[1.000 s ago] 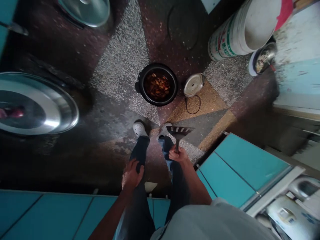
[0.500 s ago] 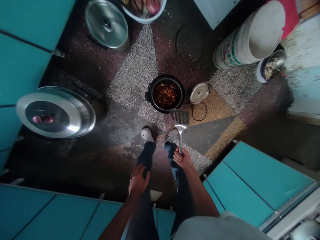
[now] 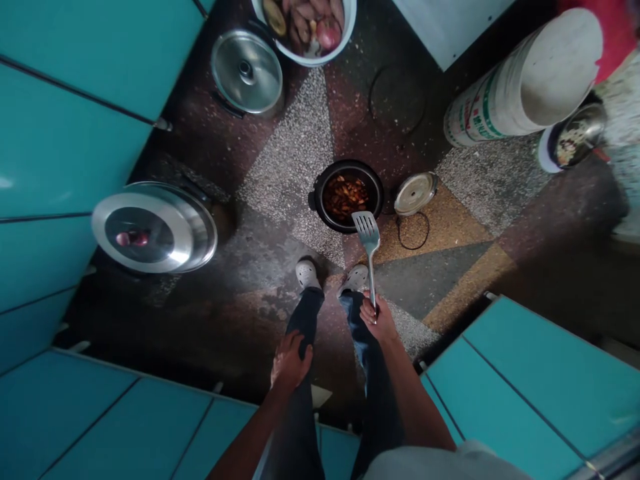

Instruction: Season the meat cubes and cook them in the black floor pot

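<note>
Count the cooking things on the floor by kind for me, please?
Metal lids: 3 (large, medium, small)
Black pot of food: 1
Bowl of vegetables: 1
Slotted spatula, in right hand: 1
Total: 6

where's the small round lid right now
In the head view the small round lid lies flat on the floor just right of the black pot of food, above a loop of cord, ahead of the slotted spatula in the right hand.

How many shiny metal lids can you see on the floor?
3: a big lid at the left, a medium lid near the top, and a small lid beside the black pot. More may be out of view.
</note>
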{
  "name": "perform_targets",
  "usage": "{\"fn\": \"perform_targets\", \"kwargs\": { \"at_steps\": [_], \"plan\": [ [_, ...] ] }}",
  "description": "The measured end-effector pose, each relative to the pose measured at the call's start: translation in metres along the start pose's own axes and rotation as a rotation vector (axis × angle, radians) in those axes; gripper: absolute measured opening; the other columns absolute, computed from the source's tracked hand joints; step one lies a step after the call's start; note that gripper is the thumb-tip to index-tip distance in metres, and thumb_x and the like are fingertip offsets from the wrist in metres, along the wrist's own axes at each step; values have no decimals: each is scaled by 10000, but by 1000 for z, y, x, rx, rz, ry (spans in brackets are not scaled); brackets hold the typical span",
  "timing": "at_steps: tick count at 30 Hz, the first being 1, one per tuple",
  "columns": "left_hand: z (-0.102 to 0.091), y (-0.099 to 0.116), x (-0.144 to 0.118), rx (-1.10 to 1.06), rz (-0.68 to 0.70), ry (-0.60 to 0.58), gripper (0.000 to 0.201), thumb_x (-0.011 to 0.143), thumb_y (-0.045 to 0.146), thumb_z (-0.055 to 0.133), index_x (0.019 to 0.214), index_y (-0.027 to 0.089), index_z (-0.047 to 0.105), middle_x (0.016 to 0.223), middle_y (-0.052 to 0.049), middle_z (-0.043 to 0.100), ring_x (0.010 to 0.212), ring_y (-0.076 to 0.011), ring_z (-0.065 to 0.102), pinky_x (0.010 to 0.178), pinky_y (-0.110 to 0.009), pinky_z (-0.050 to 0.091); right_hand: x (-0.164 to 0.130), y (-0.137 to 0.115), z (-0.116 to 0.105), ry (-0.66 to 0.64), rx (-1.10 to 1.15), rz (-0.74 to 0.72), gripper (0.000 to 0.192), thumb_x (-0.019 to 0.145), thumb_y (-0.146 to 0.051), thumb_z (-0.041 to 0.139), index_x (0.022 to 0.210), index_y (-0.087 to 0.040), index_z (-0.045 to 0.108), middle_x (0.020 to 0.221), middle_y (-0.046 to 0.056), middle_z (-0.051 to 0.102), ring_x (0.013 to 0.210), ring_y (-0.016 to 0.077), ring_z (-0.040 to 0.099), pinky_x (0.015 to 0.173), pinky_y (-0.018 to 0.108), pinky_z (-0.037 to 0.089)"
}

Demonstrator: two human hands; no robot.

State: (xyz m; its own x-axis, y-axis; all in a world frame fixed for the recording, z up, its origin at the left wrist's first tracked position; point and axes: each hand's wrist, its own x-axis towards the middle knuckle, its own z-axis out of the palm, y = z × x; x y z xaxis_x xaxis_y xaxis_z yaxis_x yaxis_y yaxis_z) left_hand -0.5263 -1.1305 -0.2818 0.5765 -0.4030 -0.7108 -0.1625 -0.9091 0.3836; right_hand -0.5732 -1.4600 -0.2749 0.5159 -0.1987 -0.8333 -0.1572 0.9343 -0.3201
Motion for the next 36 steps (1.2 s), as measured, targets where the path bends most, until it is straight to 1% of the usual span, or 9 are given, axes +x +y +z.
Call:
{"fn": "perform_targets", "kwargs": {
  "at_steps": [6,12,18,22,26,29,36],
  "plan": [
    [-2,0,1,9,0,-13,296,1033,332,660,1258,215,812,1492,-158,743,1381,-372,713,1176,-560,618,4,-1,1,14,10,-3,286,1024,-502,776,1082,-223,742,585,-114,374,447,59,194,425,170,237],
    [-1,1,1,-1,-6,4,292,1021,330,661,1245,218,812,1477,-157,748,1378,-373,716,1168,-563,620,7,-1,2,41,32,-12,313,997,-526,815,1050,-231,726,589,-118,395,454,61,212,421,169,252],
    [-3,2,2,-19,-3,0,289,1034,339,638,1244,227,801,1465,-148,750,1379,-351,714,1165,-526,621,8,1,2,60,33,-8,300,1009,-508,797,1095,-228,732,580,-120,402,440,61,225,416,163,246],
    [-4,3,2,-10,-28,-29,312,1037,345,627,1263,208,794,1495,-159,734,1398,-371,699,1171,-547,614,9,2,4,67,34,-2,289,1021,-501,785,1100,-229,727,581,-119,401,433,59,235,416,163,252],
    [-6,4,2,-12,-41,-44,312,1037,340,626,1264,210,796,1501,-159,735,1394,-375,702,1177,-556,610,9,2,6,74,31,2,326,996,-529,815,1085,-230,722,579,-119,409,438,59,225,412,168,244],
    [-6,4,3,-20,-37,-35,300,1033,338,632,1254,223,799,1493,-154,740,1381,-371,712,1171,-545,617,9,3,6,76,27,7,351,975,-551,836,1068,-237,710,576,-123,398,437,58,215,409,168,233],
    [-6,3,3,-11,-22,-17,294,1034,345,634,1247,228,800,1471,-150,751,1389,-362,712,1181,-528,615,10,6,5,87,13,14,343,988,-549,817,1087,-244,694,573,-127,386,425,59,220,413,167,229]
  ]
}}
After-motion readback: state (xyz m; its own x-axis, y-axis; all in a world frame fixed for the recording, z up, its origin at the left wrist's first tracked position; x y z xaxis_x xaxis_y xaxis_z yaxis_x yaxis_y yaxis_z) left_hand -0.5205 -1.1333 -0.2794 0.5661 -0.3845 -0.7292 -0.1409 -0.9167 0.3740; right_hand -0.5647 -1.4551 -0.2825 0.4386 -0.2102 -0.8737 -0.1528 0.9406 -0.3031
